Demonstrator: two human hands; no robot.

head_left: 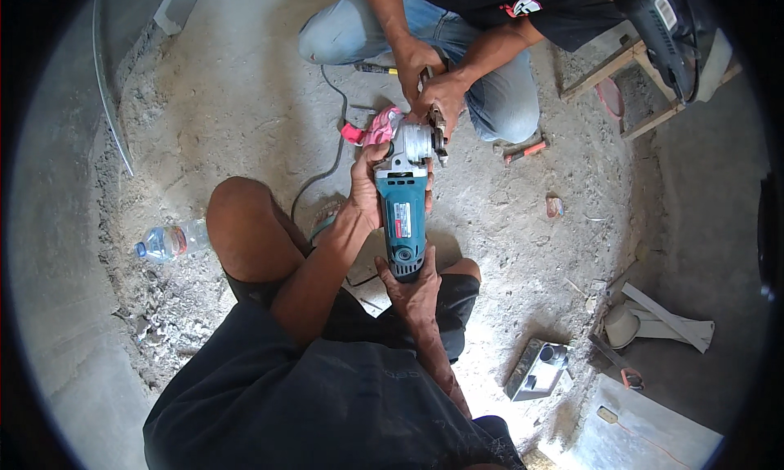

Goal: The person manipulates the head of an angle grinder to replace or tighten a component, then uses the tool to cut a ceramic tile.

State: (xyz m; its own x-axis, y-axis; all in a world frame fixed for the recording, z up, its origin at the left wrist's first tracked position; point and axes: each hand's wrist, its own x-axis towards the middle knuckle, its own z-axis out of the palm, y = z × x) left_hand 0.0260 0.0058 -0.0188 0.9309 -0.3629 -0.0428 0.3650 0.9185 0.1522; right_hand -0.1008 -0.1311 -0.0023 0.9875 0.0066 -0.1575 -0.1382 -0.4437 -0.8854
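A teal angle grinder [402, 217] with a silver metal head [412, 143] is held upright in the picture between my two hands. My left hand [366, 188] is wrapped round its front body, just below the head. My right hand [412, 290] grips its rear end. A co-worker's two hands [437, 94] hold metal tools [439, 131] at the disc side of the head; their exact shape is partly hidden. Beside the head, a pink cloth [380, 129] lies behind the grinder. A dark cord [339, 155] runs along the floor.
The co-worker [498, 8] crouches on the dusty floor [555, 249]. A plastic bottle [170, 241] lies left, an orange-handled tool [525, 152] near the co-worker's knee. A wooden frame [596, 82] stands upper right; a trowel [539, 368] and white scraps [665, 323] lie lower right. Grey curved walls [719, 225] surround us.
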